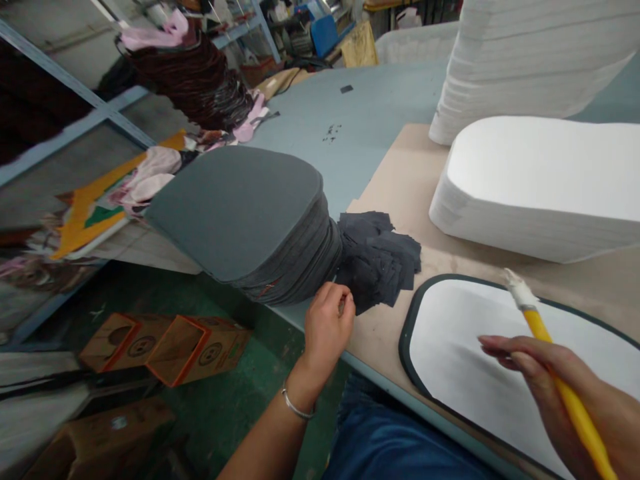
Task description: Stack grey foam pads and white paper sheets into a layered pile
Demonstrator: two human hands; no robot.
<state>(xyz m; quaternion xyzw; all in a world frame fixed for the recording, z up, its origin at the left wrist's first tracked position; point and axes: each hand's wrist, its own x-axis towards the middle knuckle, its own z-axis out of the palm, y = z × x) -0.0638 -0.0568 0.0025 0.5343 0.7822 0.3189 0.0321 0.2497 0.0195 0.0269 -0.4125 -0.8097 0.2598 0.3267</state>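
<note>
Yellow-handled brush (570,400): resting in right hand's (587,377) loosely curled grip; probably light, rigid, best held mid-handle. Left hand (327,317): pinching beside dark fabric patches (373,267), contents hidden.

On a flat blue-grey table (300,113), a thin tan board (393,173) carries loose black rectangular pieces (383,260) at centre and a dark-rimmed white rounded panel (455,340) lower right.

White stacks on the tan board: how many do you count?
2. The front stack sits just beyond the dark-rimmed panel; the back stack rises behind it, cut off by the top of the picture. Others could be hidden behind these.
</note>
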